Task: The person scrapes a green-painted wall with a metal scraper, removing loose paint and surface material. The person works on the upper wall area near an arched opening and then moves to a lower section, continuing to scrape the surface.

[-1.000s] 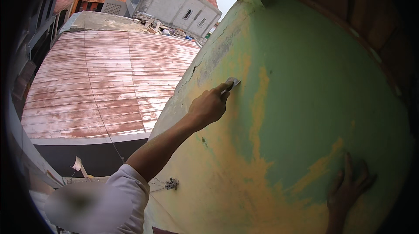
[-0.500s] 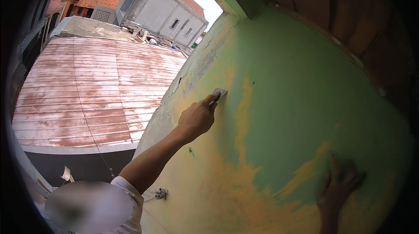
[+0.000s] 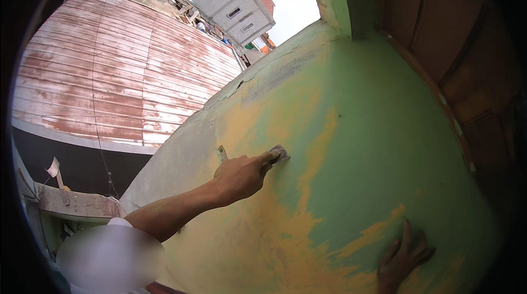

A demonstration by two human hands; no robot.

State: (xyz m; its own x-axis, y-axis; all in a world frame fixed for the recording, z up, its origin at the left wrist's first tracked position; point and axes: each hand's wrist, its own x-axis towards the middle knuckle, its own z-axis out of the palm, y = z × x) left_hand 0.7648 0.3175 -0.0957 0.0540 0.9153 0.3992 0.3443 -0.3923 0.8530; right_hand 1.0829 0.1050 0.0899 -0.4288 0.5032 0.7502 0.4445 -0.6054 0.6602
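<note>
My left hand [image 3: 241,177] is closed on a small flat grey scraper [image 3: 281,154], its thin straight edge against the wall [image 3: 379,129]. One finger lies stretched along the scraper; the other fingers are partly hidden beneath the hand. Green paint covers the wall's upper right, while yellow-orange and pale patches show around and below the scraper. Lower right, my right hand [image 3: 402,255] rests on the wall with its fingers spread and nothing in it, close to a yellow-orange streak [image 3: 373,233].
Dark brown wooden boards [image 3: 433,14] form the overhang at upper right. Beyond the wall's cracked left edge lies a lower rusty metal roof [image 3: 115,69], with a grey house [image 3: 230,9] behind it. A thin cable [image 3: 96,102] hangs at left.
The whole view has tilted and shifted. My left hand has moved down the wall with the scraper, still gripping it. My right hand stays near the same yellow-orange streak.
</note>
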